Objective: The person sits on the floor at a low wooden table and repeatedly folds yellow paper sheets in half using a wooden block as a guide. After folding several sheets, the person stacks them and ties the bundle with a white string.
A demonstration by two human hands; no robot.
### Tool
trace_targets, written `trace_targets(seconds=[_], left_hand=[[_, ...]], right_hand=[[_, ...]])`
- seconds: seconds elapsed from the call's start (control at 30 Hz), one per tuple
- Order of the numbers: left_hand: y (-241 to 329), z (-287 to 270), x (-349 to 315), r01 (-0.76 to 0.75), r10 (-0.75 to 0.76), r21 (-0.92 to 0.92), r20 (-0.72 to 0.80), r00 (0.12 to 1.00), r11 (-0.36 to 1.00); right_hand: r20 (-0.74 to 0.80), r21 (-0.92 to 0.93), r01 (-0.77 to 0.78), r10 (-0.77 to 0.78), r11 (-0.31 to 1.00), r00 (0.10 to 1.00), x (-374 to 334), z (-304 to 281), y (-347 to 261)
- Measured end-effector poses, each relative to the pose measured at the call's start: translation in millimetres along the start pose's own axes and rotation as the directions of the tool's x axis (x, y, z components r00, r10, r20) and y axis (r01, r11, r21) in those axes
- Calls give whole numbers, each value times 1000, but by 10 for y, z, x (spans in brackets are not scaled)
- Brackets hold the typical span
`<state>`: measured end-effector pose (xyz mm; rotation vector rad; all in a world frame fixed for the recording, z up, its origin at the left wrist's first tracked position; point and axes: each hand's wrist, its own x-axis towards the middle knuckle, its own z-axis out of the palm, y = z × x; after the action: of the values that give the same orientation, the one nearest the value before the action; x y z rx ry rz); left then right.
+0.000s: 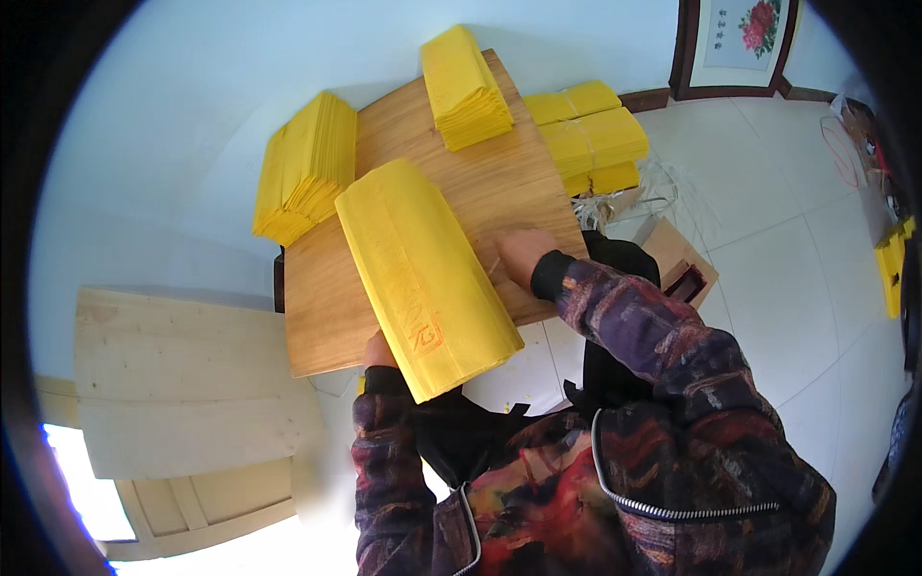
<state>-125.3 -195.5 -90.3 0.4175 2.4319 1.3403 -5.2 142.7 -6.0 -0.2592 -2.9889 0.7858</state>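
Note:
A thick yellow paper stack (pixel 413 259) with a red stamped mark at its near end lies across the round-edged wooden table (pixel 322 317). Its near end juts over the table's front edge. At the stack's left side is my left hand (pixel 378 351), its fingers hidden behind the paper. My right hand (pixel 523 254) is closed just right of the stack, low over the tabletop. A thin pale strip seems to show by its fingers, too small to name.
Two more yellow paper stacks (pixel 307 168) (pixel 466 86) stand along the table's far side. Tied yellow bundles (pixel 595 144) are piled beyond its right edge, near loose pale strapping (pixel 663 187) and a cardboard box (pixel 677 264). A pale wooden board (pixel 192 374) is at left.

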Motion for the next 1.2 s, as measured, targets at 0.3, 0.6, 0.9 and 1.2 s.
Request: trace_targets(seconds=[0.3, 0.6, 0.9, 1.2], left_hand=[[187, -237, 518, 36, -59, -259, -82, 995, 965], [745, -674, 304, 115, -115, 108, -3, 993, 987], [1269, -985, 73, -36, 43, -252, 25, 999, 967], [1492, -719, 35, -163, 86, -632, -152, 985, 758]], right_hand=[[4, 82, -62, 62, 995, 998, 403, 84, 48], [205, 594, -128, 4, 794, 979, 343, -218, 487], [48, 907, -42, -3, 419, 999, 234, -456, 90], [95, 993, -92, 47, -68, 994, 276, -442, -54]])
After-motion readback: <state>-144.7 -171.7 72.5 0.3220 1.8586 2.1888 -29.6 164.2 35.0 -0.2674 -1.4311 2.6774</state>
